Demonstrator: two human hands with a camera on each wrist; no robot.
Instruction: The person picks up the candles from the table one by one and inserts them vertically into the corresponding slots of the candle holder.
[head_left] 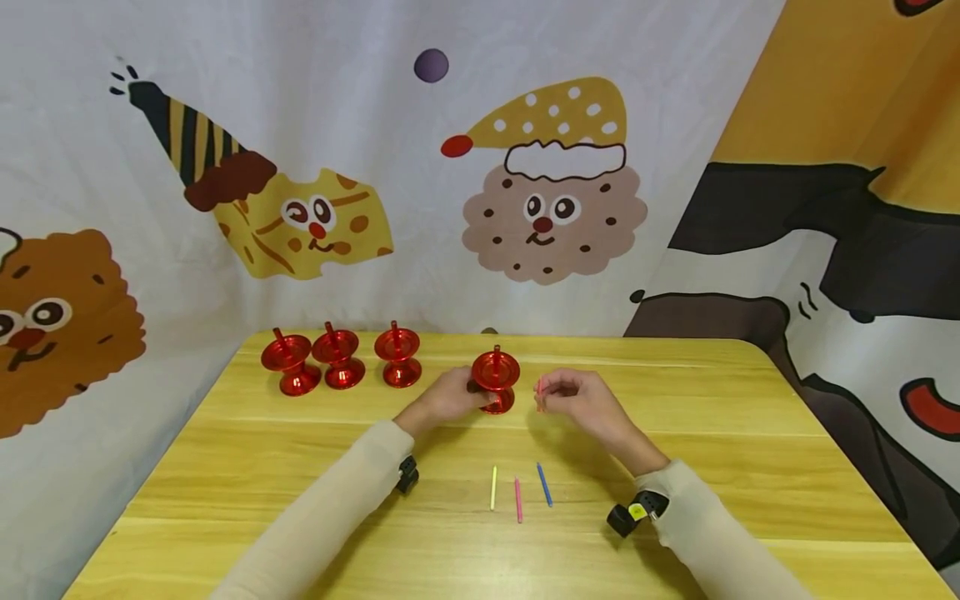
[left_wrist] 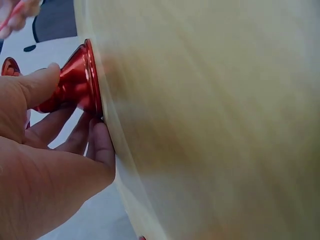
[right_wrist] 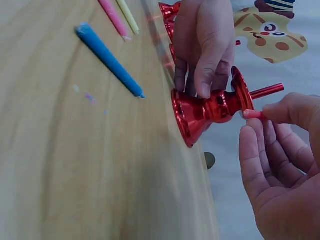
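A shiny red metal candle holder (head_left: 496, 372) with a wide dish and a narrow upright tube stands near the back of the table. My left hand (head_left: 448, 395) grips its stem from the left, thumb on the near side. To the right of the holder, my right hand (head_left: 583, 402) pinches a thin pinkish-red candle (head_left: 540, 397) between thumb and fingertips. In the head view the candle is upright and apart from the holder. Its lower part is hidden by the fingers in the right wrist view. On the table nearer to me lie a yellow candle (head_left: 493, 488), a pink candle (head_left: 518, 501) and a blue candle (head_left: 544, 485).
Three more red candle holders, one left (head_left: 289, 360), one middle (head_left: 337, 360) and one right (head_left: 397, 357), stand along the back left of the wooden table (head_left: 420, 550). Behind the table hangs a cloth (head_left: 420, 250) printed with cartoon figures. Small wax crumbs (right_wrist: 90, 97) lie near the blue candle.
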